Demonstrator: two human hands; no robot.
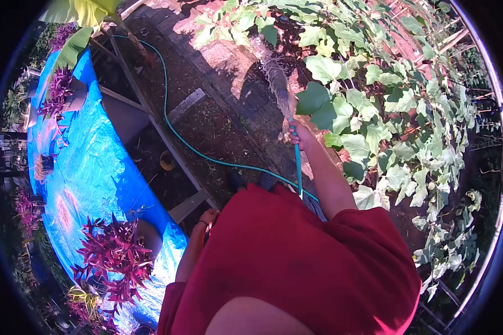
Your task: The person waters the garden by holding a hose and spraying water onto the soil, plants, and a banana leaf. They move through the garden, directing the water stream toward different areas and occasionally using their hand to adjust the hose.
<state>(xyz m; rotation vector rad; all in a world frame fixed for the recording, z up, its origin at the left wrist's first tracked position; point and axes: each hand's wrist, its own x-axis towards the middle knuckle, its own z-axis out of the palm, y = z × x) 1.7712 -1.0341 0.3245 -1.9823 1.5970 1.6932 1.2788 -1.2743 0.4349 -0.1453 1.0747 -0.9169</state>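
Observation:
My right hand is wrapped round a green garden hose close to its end. Water sprays out of the hose over the ground and beside the leaves ahead. From my hand the hose drops toward my feet, then curves away to the left and up the path. My left hand hangs low beside my red shirt, next to a wooden frame. Its fingers look curled, and I cannot see whether anything is in them. A dark band circles that wrist.
Large-leaved green plants crowd the right side. On the left, a blue tarp covers a wooden-framed bench with purple-leaved plants on it. A wooden block lies on the bare soil path. Banana-like leaves overhang the top left.

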